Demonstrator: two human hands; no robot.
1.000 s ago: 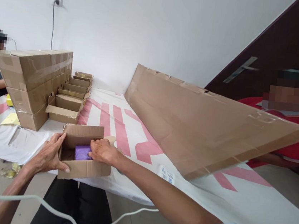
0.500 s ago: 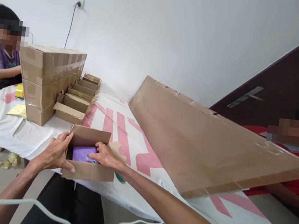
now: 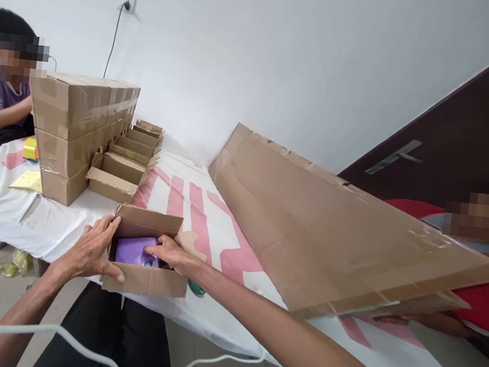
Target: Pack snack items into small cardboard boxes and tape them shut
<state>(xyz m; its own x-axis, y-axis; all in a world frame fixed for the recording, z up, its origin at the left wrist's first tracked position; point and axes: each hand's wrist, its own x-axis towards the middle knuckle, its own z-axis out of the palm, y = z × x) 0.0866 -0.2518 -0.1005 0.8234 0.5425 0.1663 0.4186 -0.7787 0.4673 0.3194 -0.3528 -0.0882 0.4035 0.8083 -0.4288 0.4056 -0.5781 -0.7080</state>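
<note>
An open cardboard box (image 3: 145, 281) stands at the near table edge in front of me. My left hand (image 3: 94, 249) grips its left end, with the thumb over the front wall and the fingers at the back corner. Inside lies a shiny purple package (image 3: 133, 250), slightly tilted, with a small print on its near right part. My right hand (image 3: 172, 253) reaches in from the right and holds the package's right side between thumb and fingers. Some fingertips are hidden inside the box.
Stacked taped cartons (image 3: 87, 112) stand left, beside a row of open boxes (image 3: 117, 175). A large cardboard sheet (image 3: 331, 234) leans across the right side. Yellow tape (image 3: 30, 148) lies far left. One person sits left, another right. A white cable (image 3: 55, 333) crosses below.
The purple package has shifted and tilted a little in the box, showing more of its print. My right hand has moved slightly. At the right, a co-worker's hand appears under the cardboard sheet.
</note>
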